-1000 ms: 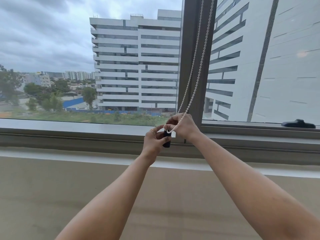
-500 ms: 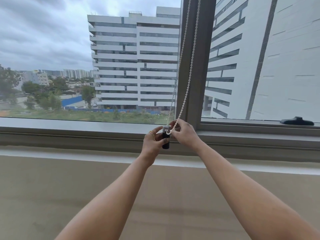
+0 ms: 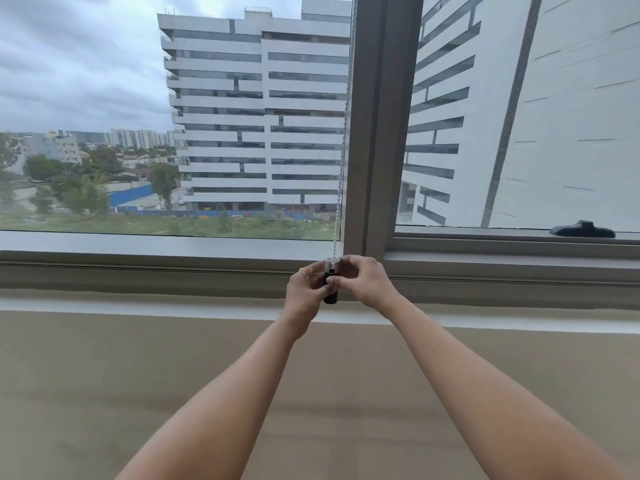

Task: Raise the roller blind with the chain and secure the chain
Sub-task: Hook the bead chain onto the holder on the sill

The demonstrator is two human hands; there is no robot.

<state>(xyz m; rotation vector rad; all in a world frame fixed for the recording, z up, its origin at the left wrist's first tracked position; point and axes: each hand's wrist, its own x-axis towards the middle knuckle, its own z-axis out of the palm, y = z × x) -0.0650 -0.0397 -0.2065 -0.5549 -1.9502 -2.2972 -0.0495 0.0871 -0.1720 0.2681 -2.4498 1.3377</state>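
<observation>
I have both hands together at the foot of the window. My left hand [image 3: 305, 289] wraps its fingers [image 3: 313, 273] around the dark body of the chain holder [image 3: 330, 295] from the left, with a thin ring [image 3: 303, 270] showing on one of them. My right hand [image 3: 367, 282] pinches the same holder from the other side, its thumb [image 3: 334, 279] laid across the dark body and its forefinger curled at the clear cap on top. The bead chain [image 3: 341, 188] rises straight up from that cap, just above my fingertips, taut and close along the left edge of the mullion [image 3: 381, 133]. Whether either hand also touches the beads themselves I cannot tell. Behind my fingers runs the lower window frame [image 3: 173, 268]; well off to the right of them a black window handle [image 3: 581, 230] lies flat on the frame.
</observation>
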